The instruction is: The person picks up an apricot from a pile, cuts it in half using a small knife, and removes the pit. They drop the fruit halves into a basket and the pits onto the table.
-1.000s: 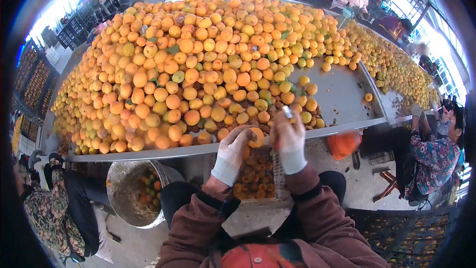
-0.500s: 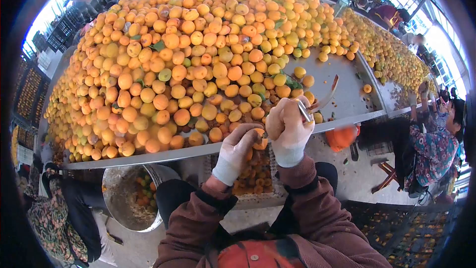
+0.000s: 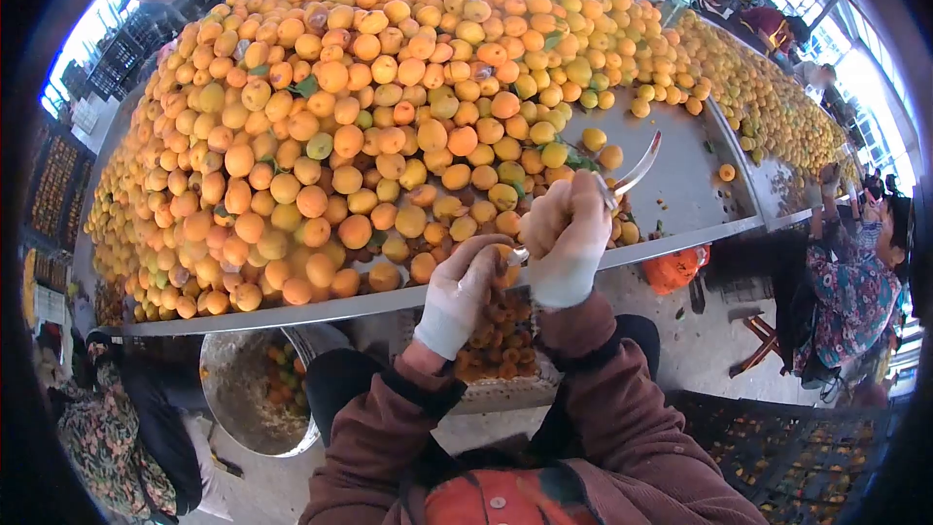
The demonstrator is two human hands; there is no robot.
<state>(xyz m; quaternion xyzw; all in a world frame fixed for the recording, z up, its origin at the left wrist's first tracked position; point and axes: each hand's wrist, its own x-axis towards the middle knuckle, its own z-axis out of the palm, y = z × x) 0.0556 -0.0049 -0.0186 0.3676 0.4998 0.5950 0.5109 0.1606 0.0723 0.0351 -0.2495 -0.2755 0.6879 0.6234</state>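
Note:
My left hand point(image 3: 457, 299), in a white glove, closes its fingers around an orange apricot point(image 3: 505, 274) just in front of the table edge. My right hand point(image 3: 566, 245), gloved too, grips a curved metal tool point(image 3: 639, 171). One hooked, pointed end rises above the fist to the right; a short metal tip shows below it, at the apricot. Whether that tip is inside the fruit I cannot tell. Beyond both hands a large heap of apricots point(image 3: 389, 136) covers much of the metal table point(image 3: 671, 160). Below my hands, opened apricots point(image 3: 498, 340) fill a crate between my knees.
A dirty white bucket point(image 3: 228, 394) with some fruit stands at lower left. The table's raised metal rim point(image 3: 292, 316) runs in front of me. Black crates point(image 3: 777, 457) lie at lower right, near an orange bag point(image 3: 673, 270). Other people sit around the table.
The tool in my right hand has turned, its hooked end now pointing higher, and the short tip now shows by the apricot. My left hand stays around the fruit.

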